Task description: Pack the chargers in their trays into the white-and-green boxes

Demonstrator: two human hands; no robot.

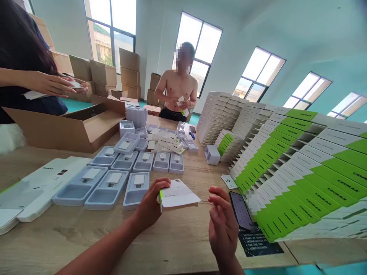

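Note:
My left hand (151,202) is closed around the left end of a white carton (179,195) with a green edge, held just above the table. A white panel of the carton points right, toward my right hand (223,221). That hand is raised with half-curled fingers, apart from the carton, and nothing shows in it. Left of the carton, grey plastic trays (132,198) stand in rows, each with a small white adapter (139,179) in it. Flat unfolded cartons (40,191) lie at the far left.
Tall stacks of white and green boxes (298,191) line the right side. Beside them lie a phone (240,210) and a black printed sheet (259,243). An open cardboard box (65,131) stands at the back left. Two people (183,86) handle items across the table and at left.

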